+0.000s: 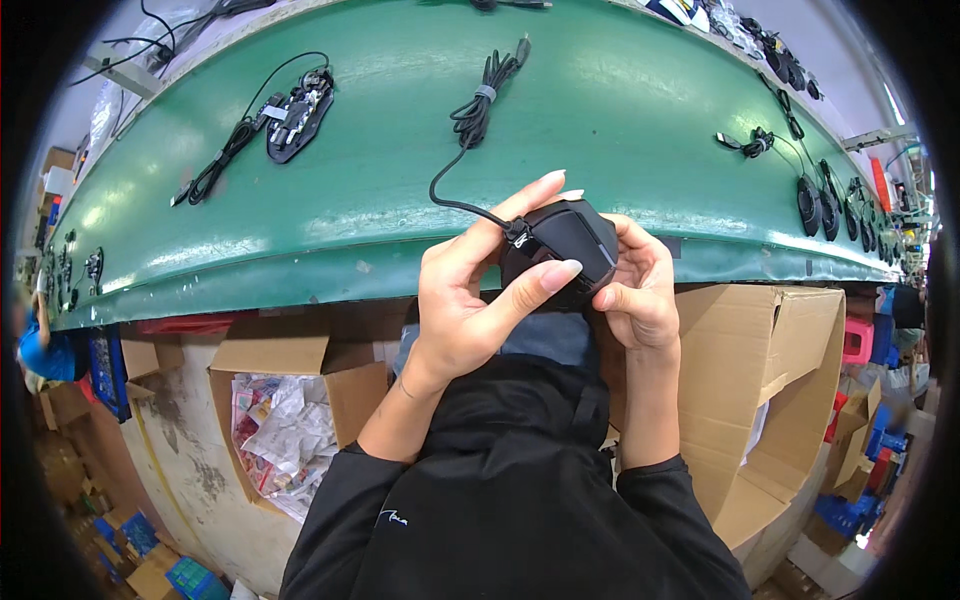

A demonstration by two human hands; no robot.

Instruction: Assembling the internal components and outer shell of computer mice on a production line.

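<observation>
Just over the near edge of the green bench, both my hands hold a black computer mouse. My left hand grips its left side, thumb across the near face and fingers behind. On the right side, my right hand pinches the mouse's lower edge between thumb and fingers; the fingertips are partly hidden. From the mouse's left end a black cable runs up to a tied bundle lying on the bench.
An opened mouse with bare inner parts lies at the back left of the bench. Several mice line the right side. Below the edge stand a carton of plastic scraps and a large open carton.
</observation>
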